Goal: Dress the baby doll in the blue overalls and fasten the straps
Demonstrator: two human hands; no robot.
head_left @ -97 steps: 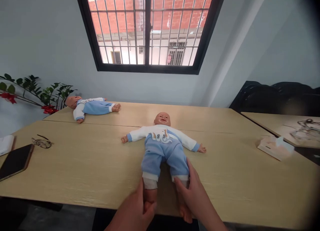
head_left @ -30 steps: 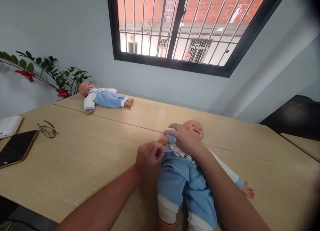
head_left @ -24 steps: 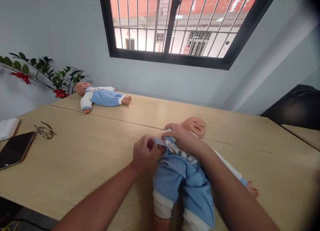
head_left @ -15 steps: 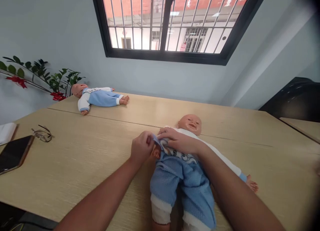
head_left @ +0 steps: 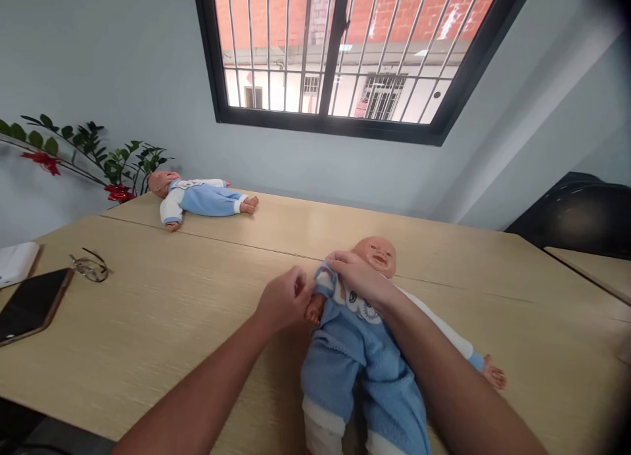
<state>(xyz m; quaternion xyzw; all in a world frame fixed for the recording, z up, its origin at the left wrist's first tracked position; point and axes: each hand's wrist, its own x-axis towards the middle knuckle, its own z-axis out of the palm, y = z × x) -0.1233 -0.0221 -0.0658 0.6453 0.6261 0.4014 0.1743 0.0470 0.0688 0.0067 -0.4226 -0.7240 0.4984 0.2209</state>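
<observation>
Head view: a baby doll (head_left: pixel 365 336) in a blue-and-white suit lies on its back on the wooden desk (head_left: pixel 148 310), head toward the window (head_left: pixel 340 54); the left hand (head_left: pixel 286 302), fingers pressed together, pinches the blue cuff (head_left: pixel 323 277) of the doll's sleeve; the right hand (head_left: pixel 357 277), fingers curled, grips the same sleeve beside the doll's head, forearm lying across its chest; a second doll (head_left: pixel 200 197) lies at the far edge of the desk, well apart, near a plant (head_left: pixel 98 159); glasses (head_left: pixel 89 267) and a dark phone (head_left: pixel 30 304) lie at the left of the desk.
</observation>
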